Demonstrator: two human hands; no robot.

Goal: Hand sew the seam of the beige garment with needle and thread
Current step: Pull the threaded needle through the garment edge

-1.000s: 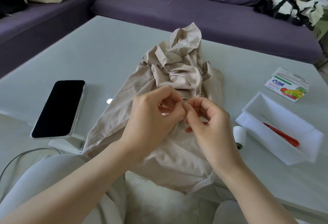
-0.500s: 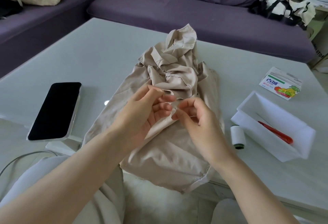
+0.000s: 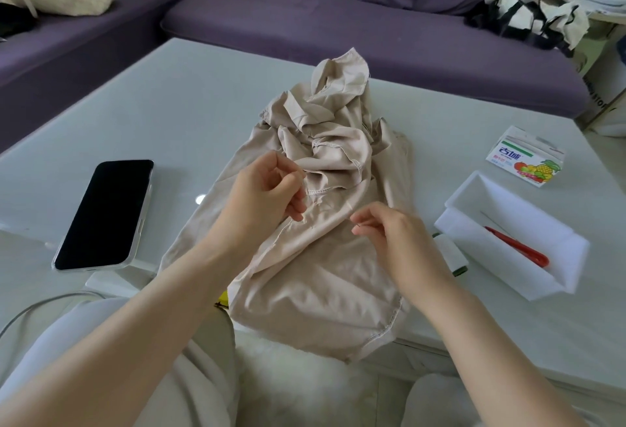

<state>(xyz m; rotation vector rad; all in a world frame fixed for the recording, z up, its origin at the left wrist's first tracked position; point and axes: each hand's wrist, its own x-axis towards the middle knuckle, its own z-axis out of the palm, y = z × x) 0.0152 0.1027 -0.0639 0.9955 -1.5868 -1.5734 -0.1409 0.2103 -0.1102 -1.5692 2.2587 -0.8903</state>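
beige garment (image 3: 321, 284): crumpled mid-counter (image 3: 169, 115), near hem hanging over the front edge.
right hand (image 3: 389, 233): above the garment, thumb and forefinger clamped on the needle (image 3: 352, 220).
left hand (image 3: 267, 193): apart from the right, fingers curled, pinching a garment fold at the seam.
thread spool (image 3: 452, 254): between right wrist and white tray (image 3: 487, 259).
phone (image 3: 105, 213): left, face up.

Soft, even daylight filled the scene, brightest toward one o'clock. The pale surface (image 3: 169, 115) showed a small glare spot at nine o'clock of centre; the beige garment (image 3: 332, 162) held gentle fold shadows. Wide-angle distortion bent the edges, and detail looked slightly soft.
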